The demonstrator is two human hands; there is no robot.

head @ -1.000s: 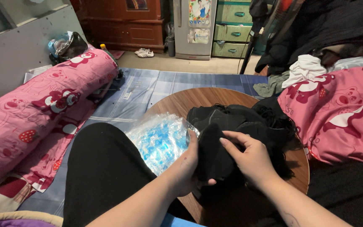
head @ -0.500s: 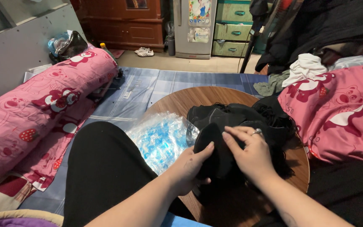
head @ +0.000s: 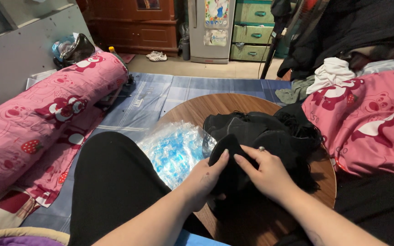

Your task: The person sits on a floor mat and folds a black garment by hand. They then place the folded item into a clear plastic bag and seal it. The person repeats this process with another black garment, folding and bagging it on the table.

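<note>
A pile of black fabric pieces (head: 270, 132) lies on a round wooden table (head: 197, 109) in front of me. Both hands grip one black piece (head: 226, 145) at the pile's near edge. My left hand (head: 206, 175) holds it from below with the thumb up along its left side. My right hand (head: 265, 171), with a ring on one finger, pinches it from the right with fingers laid on top. A clear plastic bag with blue print (head: 174, 150) lies on the table just left of the hands.
My black-clad knee (head: 110, 182) rises at lower left. A long pink patterned bolster (head: 37, 118) lies on the left and a pink patterned blanket (head: 370, 118) on the right. Blue checked mat (head: 160, 95), wooden cabinet, fridge and green drawers stand beyond.
The hands shifted on the black piece: my right fingers moved left across its top, and my left thumb came up beside it. The pile has stayed put.
</note>
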